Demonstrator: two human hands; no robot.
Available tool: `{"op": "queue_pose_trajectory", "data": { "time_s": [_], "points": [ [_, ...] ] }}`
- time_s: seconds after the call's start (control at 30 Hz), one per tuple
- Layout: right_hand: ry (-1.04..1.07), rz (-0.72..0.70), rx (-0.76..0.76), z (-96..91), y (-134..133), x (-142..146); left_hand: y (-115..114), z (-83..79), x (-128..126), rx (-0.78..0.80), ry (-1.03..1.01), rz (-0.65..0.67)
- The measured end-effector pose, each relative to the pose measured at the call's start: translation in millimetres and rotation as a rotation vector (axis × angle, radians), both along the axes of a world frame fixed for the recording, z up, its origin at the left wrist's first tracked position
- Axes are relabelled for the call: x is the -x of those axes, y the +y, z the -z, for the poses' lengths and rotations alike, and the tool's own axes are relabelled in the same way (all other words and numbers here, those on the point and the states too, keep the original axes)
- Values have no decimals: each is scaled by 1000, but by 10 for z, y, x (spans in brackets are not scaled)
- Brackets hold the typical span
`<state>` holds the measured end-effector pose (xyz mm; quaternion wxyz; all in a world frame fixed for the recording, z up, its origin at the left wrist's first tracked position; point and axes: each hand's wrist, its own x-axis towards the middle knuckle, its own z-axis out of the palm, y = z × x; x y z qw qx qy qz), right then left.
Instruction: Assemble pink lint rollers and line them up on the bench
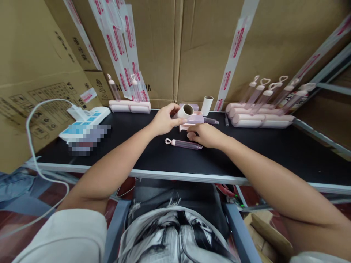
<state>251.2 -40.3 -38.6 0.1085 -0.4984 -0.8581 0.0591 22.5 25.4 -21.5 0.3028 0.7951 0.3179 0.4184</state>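
Two hands: left hand (163,120) and right hand (206,135). Two paper rolls: one roll (185,111) at the left hand, one upright roll (207,105) behind. Handles with heart loops: one handle (183,144) flat on the table (274,149), two leaning at the left (113,87), about six leaning at the right (271,93); blur prevents an exact count. One pink case (192,122) between the hands. One power strip (87,122). One white cable (35,146).
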Motion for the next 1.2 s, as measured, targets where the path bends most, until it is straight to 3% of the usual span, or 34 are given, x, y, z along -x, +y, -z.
{"op": "queue_pose_trajectory", "data": {
  "time_s": [0.13,0.47,0.67,0.9,1.2],
  "points": [
    [137,0,-88,32,16,-7,-21,-7,22,-64,75,-15],
    [704,73,-543,-81,40,-184,-99,-28,2,-128,153,-41],
    [966,9,-470,-25,41,-145,-188,-48,-36,-157,203,-44],
    [883,0,-543,-54,-33,-59,-319,-104,-73,-190,260,-37],
    [772,-24,-542,-62,-27,-63,-294,-97,-65,-235,312,-44]
  ]
}}
